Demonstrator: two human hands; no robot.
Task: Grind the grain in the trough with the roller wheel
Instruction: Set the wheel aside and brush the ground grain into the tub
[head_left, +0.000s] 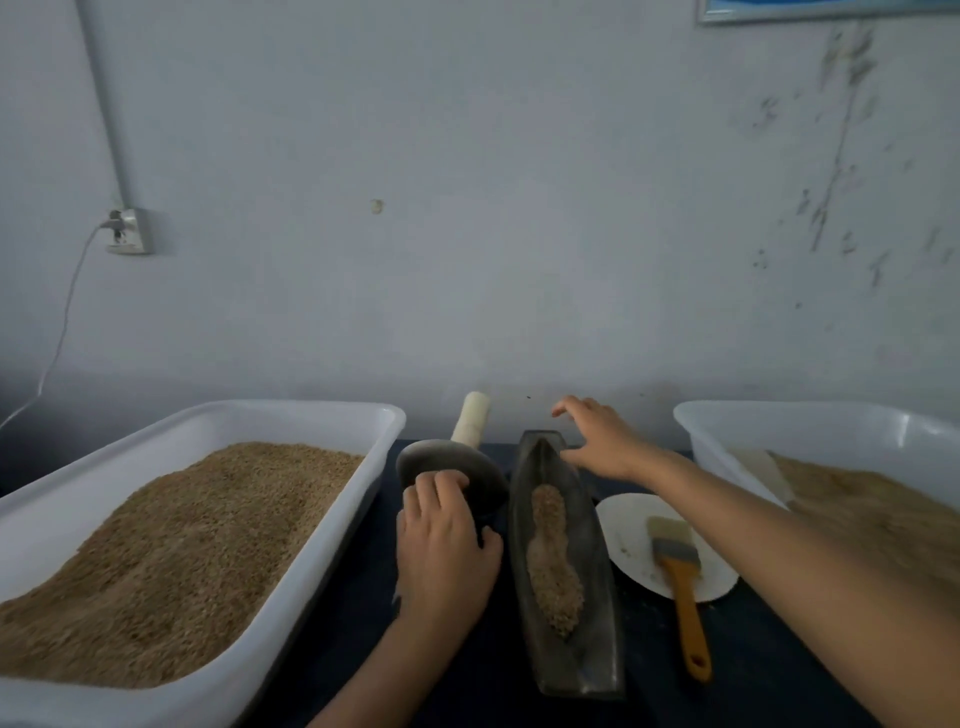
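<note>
A dark boat-shaped trough (597, 561) lies lengthwise on the dark table in the middle, with a strip of brown grain (551, 556) along its groove. To its left the grey roller wheel (447, 460) leans tilted, its pale wooden handle (471, 417) sticking up toward the wall. My left hand (444, 551) grips the wheel's near side, fingers curled over it. My right hand (602, 441) reaches over the trough's far end with fingers spread, thumb near the rim; it holds nothing.
A big white tub of grain (322, 561) stands at the left, and a second white tub (737, 431) with ground grain at the right. A white plate (628, 551) beside the trough carries a brush with an orange handle (683, 587). The wall is close behind.
</note>
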